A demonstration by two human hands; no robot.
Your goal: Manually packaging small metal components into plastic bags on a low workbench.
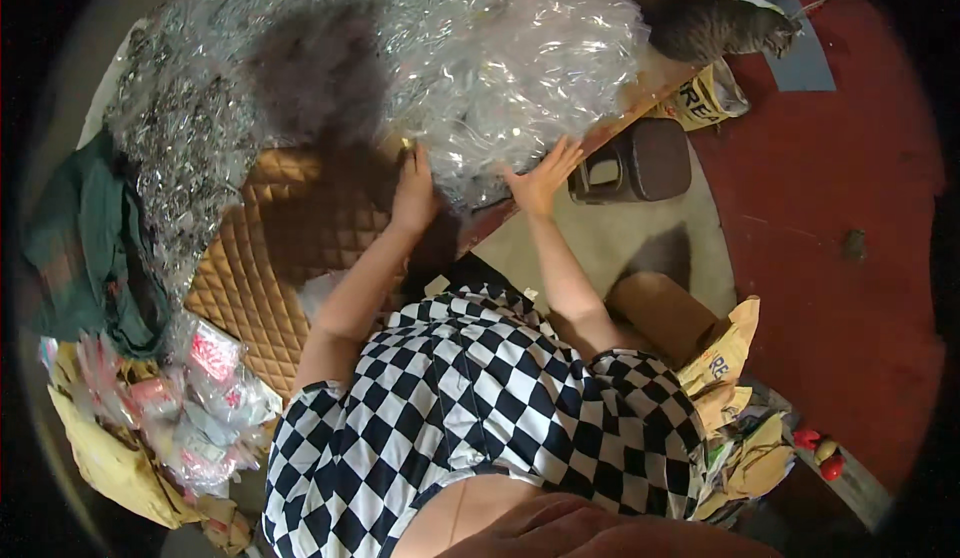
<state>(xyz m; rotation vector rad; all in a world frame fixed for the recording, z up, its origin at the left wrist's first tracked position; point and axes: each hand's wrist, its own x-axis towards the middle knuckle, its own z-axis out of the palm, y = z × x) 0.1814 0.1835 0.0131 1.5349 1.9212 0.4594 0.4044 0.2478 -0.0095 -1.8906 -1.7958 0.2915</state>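
Black-and-white checkered shirt [470,388] sits closest; right fingers [566,155] spread at crinkled clear-plastic heap [540,68], left fingers [418,165], I can't tell; left of both, clear packets [205,408] crowd a yellow sack [105,463].

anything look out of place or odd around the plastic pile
Yes, the tabby cat at the upper right. It is right beside the heap of clear plastic, head pointing away to the right. An animal looks odd so close to the work, with the right hand at the heap's near edge.

The heaped wrappers [530,78] look like glossy, crinkled plastic, the green garment [88,230] like matt cloth.
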